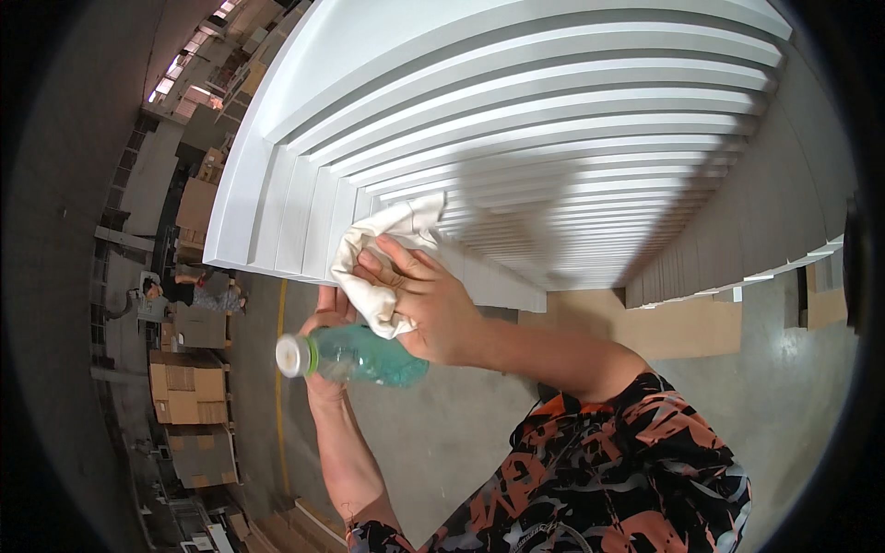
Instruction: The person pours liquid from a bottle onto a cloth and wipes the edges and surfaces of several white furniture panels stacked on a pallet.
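A green-tinted clear plastic bottle (pixel 369 357) with a white cap (pixel 293 356) lies sideways in my left hand (pixel 320 322). The hand's fingers reach behind it, partly hidden. My right hand (pixel 441 309) grips a crumpled white cloth (pixel 380 232) just above the bottle. The cloth's upper end lies against the near left edge of a long row of white slatted panels (pixel 553 78), and its lower fold hangs beside the bottle. A shadow falls across the slats in front of my hands.
Flat cardboard (pixel 664 330) lies on the grey floor under the panels' near end. Cardboard boxes (pixel 189 387) stand at the left, beyond a yellow floor line (pixel 281 396). Another person (pixel 198 293) is farther off on that side. Long cardboard pieces (pixel 309 525) lie at the lower left.
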`<move>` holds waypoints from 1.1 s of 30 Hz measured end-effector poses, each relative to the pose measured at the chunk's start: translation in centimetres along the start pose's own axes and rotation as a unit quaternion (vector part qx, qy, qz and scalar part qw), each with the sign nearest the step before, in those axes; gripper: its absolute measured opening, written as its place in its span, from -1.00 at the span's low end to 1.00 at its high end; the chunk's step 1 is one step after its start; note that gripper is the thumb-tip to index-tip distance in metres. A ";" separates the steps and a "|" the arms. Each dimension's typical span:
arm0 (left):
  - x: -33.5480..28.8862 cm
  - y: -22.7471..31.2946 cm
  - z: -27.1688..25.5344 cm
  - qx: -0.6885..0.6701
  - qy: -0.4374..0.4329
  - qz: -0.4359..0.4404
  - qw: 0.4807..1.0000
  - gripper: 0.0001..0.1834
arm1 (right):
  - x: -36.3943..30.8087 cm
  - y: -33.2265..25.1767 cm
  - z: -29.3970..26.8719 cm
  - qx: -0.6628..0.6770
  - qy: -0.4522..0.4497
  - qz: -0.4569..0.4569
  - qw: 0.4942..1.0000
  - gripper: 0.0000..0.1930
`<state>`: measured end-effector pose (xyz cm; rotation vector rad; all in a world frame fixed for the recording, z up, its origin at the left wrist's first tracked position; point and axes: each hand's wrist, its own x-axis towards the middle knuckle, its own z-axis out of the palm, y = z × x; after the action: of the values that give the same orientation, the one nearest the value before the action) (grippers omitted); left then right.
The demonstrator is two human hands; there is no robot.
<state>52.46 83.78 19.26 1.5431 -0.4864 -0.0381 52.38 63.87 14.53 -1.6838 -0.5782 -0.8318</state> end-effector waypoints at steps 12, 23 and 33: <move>0.3 -0.3 0.1 -0.070 0.065 -0.035 0.995 -0.54 | 1.6 1.7 -1.9 -0.085 -0.076 0.048 0.992 -0.40; -0.3 -1.5 -1.6 -0.062 0.003 -0.031 0.998 -0.47 | -0.3 1.6 -0.7 -0.082 -0.057 0.053 0.994 -0.41; -11.9 -3.5 3.3 0.119 0.017 -0.110 0.987 -0.48 | -14.4 -0.7 -6.1 0.310 0.022 0.556 0.771 -0.71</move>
<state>41.56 84.37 12.49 1.8238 -0.2986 -0.1265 41.36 58.77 4.65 -1.0664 0.2340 0.2057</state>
